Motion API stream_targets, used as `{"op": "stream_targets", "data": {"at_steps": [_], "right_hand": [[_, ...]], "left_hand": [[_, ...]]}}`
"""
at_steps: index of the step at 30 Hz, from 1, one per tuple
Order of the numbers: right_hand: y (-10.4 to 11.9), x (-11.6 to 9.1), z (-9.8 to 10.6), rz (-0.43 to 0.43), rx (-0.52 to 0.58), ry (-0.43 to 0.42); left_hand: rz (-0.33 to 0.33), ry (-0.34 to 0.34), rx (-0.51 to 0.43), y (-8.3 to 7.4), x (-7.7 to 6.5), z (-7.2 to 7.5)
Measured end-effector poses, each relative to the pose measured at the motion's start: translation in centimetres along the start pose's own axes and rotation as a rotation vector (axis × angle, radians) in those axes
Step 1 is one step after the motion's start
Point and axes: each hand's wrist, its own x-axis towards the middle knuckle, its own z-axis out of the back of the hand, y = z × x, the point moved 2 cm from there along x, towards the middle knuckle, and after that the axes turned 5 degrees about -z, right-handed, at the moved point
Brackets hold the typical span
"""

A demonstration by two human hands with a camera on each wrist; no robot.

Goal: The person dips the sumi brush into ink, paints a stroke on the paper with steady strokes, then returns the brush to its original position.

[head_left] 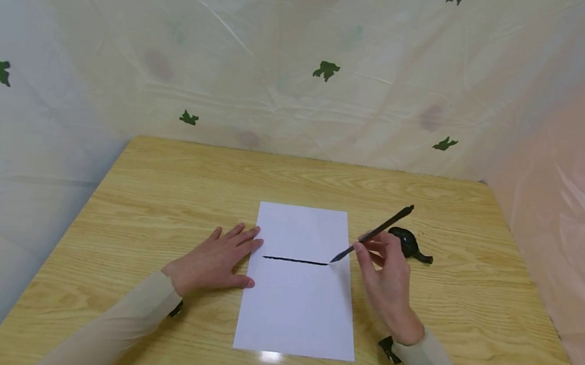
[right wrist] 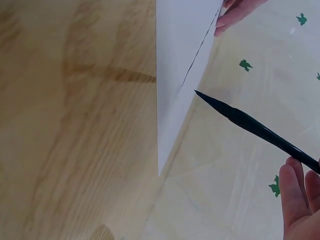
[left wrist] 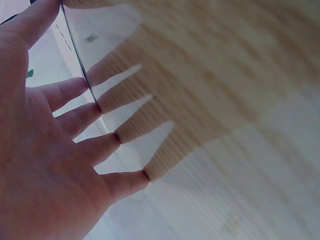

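A white sheet of paper (head_left: 295, 318) lies on the wooden table with one straight black line (head_left: 295, 260) across its upper half. My left hand (head_left: 210, 263) is spread flat at the paper's left edge, fingertips and thumb tip on it; the left wrist view shows those fingers (left wrist: 122, 185) straight and apart. Beyond the paper's right side, my right hand (head_left: 388, 280) pinches a black writing brush (head_left: 386, 223), slanted with its handle up to the right. In the right wrist view the brush (right wrist: 260, 130) has its pointed tip close to the line's right end.
A glossy black vessel (head_left: 408, 244) with a narrow spout or handle stands just behind my right hand, which partly hides it. The wooden table (head_left: 182, 178) ends at pale hanging sheeting (head_left: 259, 85) with green leaf shapes, behind and on both sides.
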Motion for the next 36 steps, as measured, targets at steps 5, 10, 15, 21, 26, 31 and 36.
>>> {"op": "stream_targets", "data": {"at_steps": [5,10,15,21,26,31,36], "right_hand": [[0.2,0.0,0.2,0.003,0.007,-0.018],[0.3,0.1,0.7,0.043,0.037,-0.044],[0.4,0.1,1.6,0.057,0.105,-0.085],[0.3,0.3,3.0,0.116,0.166,-0.137],[0.1,0.4,4.2,0.116,0.184,-0.189],[-0.1,0.5,5.5,0.088,0.217,-0.236],[-0.5,0.3,6.8,0.086,0.215,-0.265]], "left_hand": [[0.002,0.005,-0.002,0.0,0.1,0.0],[0.003,0.005,0.001,0.0,0.1,0.0],[0.007,0.006,0.003,0.0,0.1,0.0],[0.015,0.012,-0.004,-0.1,0.2,0.0],[0.017,0.017,-0.004,0.0,0.2,-0.1],[0.021,0.021,-0.007,0.0,0.2,-0.1],[0.023,0.023,-0.01,0.0,0.2,-0.1]]}}
